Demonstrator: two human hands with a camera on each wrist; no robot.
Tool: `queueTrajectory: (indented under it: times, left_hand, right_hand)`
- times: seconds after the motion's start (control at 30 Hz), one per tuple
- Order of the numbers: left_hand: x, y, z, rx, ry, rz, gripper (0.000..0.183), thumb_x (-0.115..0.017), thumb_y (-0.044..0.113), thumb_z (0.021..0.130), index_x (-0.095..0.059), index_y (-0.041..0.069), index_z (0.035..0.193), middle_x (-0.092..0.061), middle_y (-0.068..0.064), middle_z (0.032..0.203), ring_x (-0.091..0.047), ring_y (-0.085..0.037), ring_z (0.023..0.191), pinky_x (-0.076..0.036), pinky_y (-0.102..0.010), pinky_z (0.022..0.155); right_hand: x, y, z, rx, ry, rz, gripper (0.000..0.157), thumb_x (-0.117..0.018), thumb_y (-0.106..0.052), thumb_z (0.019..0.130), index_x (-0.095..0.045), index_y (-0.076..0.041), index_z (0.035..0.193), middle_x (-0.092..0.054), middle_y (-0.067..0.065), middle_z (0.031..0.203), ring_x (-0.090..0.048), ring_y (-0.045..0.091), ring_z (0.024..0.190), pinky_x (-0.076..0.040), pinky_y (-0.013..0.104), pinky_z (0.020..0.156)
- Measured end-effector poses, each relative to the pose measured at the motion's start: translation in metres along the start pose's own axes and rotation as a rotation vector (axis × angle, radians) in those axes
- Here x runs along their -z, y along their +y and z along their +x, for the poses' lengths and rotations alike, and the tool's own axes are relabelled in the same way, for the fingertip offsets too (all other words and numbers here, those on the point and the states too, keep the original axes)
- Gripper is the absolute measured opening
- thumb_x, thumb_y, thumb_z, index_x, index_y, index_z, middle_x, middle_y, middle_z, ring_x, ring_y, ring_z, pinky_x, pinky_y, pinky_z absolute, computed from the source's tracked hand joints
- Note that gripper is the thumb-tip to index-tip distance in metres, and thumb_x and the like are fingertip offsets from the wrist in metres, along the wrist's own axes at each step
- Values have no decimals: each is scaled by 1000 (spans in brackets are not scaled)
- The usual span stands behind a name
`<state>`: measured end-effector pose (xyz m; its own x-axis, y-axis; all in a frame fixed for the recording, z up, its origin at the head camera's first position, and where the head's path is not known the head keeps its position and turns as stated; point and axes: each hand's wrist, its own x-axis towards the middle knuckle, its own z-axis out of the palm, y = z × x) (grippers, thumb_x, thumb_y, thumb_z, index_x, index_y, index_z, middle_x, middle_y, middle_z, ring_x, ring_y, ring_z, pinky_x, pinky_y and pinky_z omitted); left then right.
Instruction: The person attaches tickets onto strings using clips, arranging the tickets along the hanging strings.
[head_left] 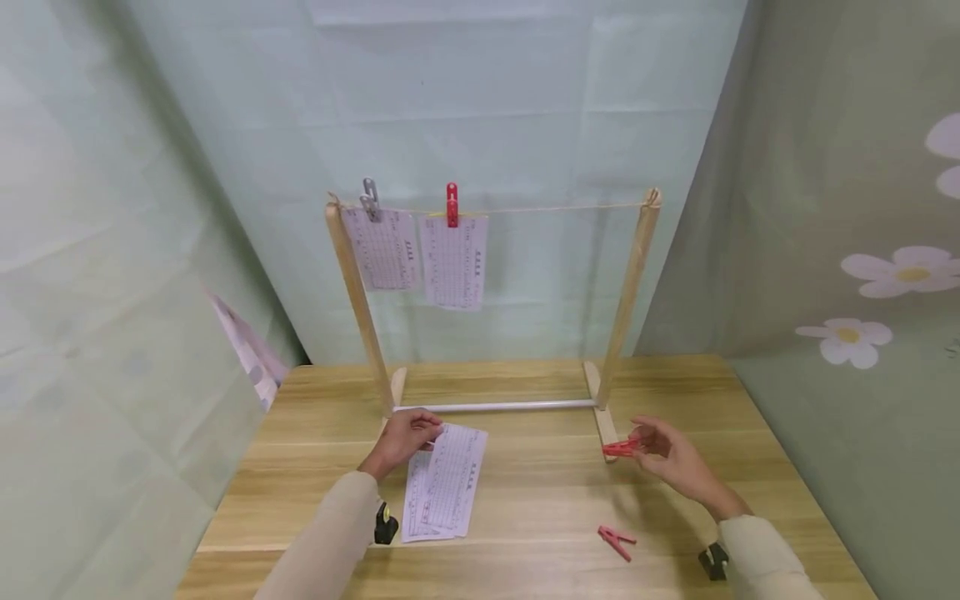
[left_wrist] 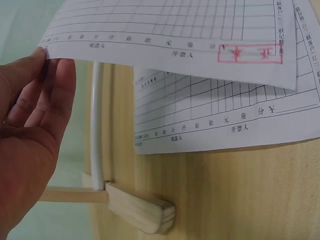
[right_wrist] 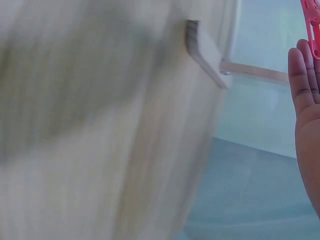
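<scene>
My left hand (head_left: 408, 437) pinches the corner of a printed receipt slip (head_left: 456, 475), with its near part lifted over another slip (left_wrist: 200, 117) on the table. Red print shows along the lifted slip's edge in the left wrist view. Above the table at the right, my right hand (head_left: 675, 458) holds a red clothespin (head_left: 621, 448) between thumb and fingers. That clothespin (right_wrist: 312, 25) shows only partly at the top corner of the right wrist view. A second red clothespin (head_left: 617, 542) lies on the table below this hand.
A wooden frame (head_left: 630, 300) stands at the back with a string (head_left: 555, 208) across its top. One slip (head_left: 382, 250) hangs there by a grey clip (head_left: 370, 200), another (head_left: 454, 267) by a red clip (head_left: 452, 205). A white rod (head_left: 502, 407) joins the frame's feet.
</scene>
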<state>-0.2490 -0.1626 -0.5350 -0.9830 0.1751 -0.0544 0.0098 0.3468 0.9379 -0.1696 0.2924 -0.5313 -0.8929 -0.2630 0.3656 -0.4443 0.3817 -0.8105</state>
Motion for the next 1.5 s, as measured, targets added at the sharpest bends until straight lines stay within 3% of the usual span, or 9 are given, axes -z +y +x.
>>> queueTrajectory:
  times: [0.23,0.47,0.8,1.03,1.27,1.5]
  left_hand:
    - [2,14,1,-32,-30,-26,9,-67,-4,92,-67,-10,100,-71,-13,88,-67,-15,76,-60,-29,68]
    - [9,34,0,-72,-50,-26,12,-64,-4,95,-65,-11,104,-69,-16,92,-69,-21,80,-60,-35,75]
    - [20,67,8,-146,-5,-3,13,-66,-4,94,-67,-12,104,-70,-19,94,-70,-23,81,-60,-37,75]
    - [14,93,18,-168,3,-32,16,-66,0,95,-67,-12,106,-72,-19,97,-70,-20,80,-60,-35,76]
    - [11,118,22,-215,45,-46,15,-67,-1,93,-67,-12,104,-71,-21,97,-70,-19,79,-60,-31,73]
    - [14,141,27,-244,49,-50,15,-67,-1,94,-67,-11,105,-71,-22,98,-69,-17,78,-60,-38,78]
  right_hand:
    - [6,-13,16,-3,-9,-22,47,-70,12,85,-54,12,129,-65,19,104,-65,14,90,-54,20,79]
    - [15,-21,33,82,-10,5,46,-69,15,83,-54,12,127,-65,23,102,-65,19,88,-53,17,78]
    - [37,-50,65,89,14,-87,49,-73,14,82,-55,10,128,-66,23,103,-64,11,91,-52,15,79]
    - [47,-68,77,36,28,-81,47,-71,9,87,-54,9,130,-66,24,107,-63,3,93,-51,13,80]
    - [51,-80,91,73,14,-102,47,-71,12,85,-53,12,128,-65,26,103,-62,1,90,-51,12,78]
    - [61,-105,112,80,-22,-101,47,-72,7,87,-53,10,131,-65,26,109,-62,0,94,-51,12,79]
